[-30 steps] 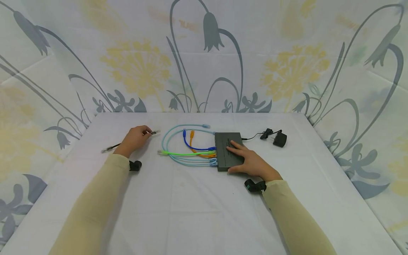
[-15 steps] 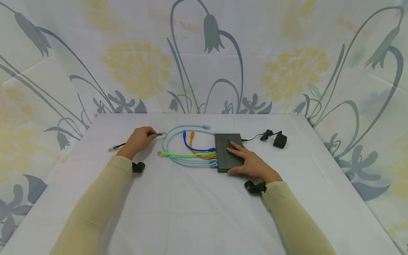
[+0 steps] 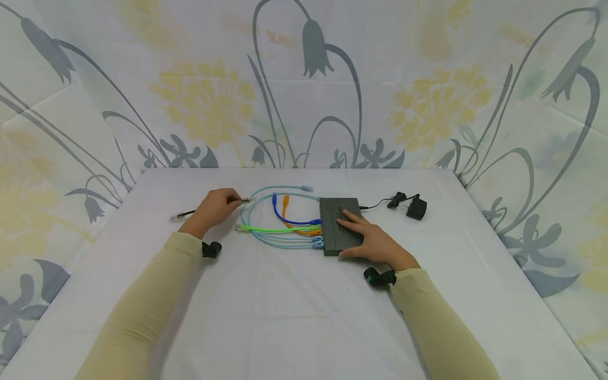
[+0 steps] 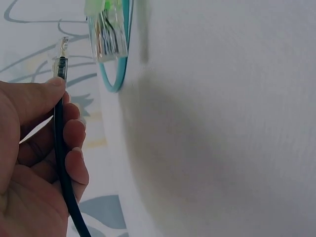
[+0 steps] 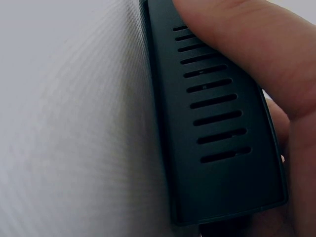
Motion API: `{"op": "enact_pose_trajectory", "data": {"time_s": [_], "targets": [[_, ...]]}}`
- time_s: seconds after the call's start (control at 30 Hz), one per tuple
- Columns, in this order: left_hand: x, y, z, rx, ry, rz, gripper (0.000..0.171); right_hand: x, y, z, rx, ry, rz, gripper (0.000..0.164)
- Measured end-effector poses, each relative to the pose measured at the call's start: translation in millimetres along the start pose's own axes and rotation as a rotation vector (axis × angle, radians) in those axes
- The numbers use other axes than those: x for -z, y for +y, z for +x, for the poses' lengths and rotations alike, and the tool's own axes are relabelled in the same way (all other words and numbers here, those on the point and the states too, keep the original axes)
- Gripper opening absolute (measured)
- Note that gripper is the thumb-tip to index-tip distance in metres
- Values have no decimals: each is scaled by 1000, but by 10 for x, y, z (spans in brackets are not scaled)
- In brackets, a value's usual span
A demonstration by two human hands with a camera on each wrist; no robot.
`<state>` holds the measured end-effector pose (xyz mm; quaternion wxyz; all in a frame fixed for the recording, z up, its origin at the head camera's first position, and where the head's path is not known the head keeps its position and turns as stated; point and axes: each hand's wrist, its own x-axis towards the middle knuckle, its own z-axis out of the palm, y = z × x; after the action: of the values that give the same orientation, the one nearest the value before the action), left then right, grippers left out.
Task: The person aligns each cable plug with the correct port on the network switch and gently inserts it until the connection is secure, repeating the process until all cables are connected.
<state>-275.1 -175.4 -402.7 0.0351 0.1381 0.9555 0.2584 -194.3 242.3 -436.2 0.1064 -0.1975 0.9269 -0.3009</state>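
My left hand (image 3: 214, 209) pinches a black network cable (image 4: 60, 138) just behind its clear plug (image 4: 61, 64), thumb against curled fingers. The plug points right, and overlaps the light blue cable loop in the head view. The cable's other plug (image 3: 177, 217) trails out left of the wrist. My right hand (image 3: 377, 244) holds a dark grey network switch (image 3: 331, 240), fingers across its top and thumb on its slotted near side (image 5: 215, 118). Light blue cables (image 3: 285, 246), a blue cable (image 3: 294, 222), a green cable (image 3: 273, 230) and an orange cable (image 3: 285, 208) run from its left side.
A power adapter (image 3: 416, 208) with a bundled cord (image 3: 397, 199) lies right of the switch, its lead plugged into that side. The green cable's clear plug (image 4: 107, 39) lies near my left hand. A white cloth (image 3: 285, 316) covers the table, with a flowered backdrop (image 3: 304, 105) behind.
My left hand has moved to the right with the black cable, bringing its plug toward the light blue loop; the trailing end followed. My right hand and the switch have stayed put.
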Motion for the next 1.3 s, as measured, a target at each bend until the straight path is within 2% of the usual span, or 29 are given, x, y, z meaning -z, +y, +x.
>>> {"op": "enact_pose_trajectory", "data": {"time_s": [0.4, 0.7, 1.3], "targets": [[-112, 167, 28, 4, -42, -18, 20, 0, 13, -5, -1, 4, 6, 96], [-146, 272, 47, -40, -47, -16, 18, 17, -4, -2, 4, 3, 4, 95], [-254, 474, 68, -44, -77, -30, 19, 18, -7, -13, 9, 1, 9, 96]]}}
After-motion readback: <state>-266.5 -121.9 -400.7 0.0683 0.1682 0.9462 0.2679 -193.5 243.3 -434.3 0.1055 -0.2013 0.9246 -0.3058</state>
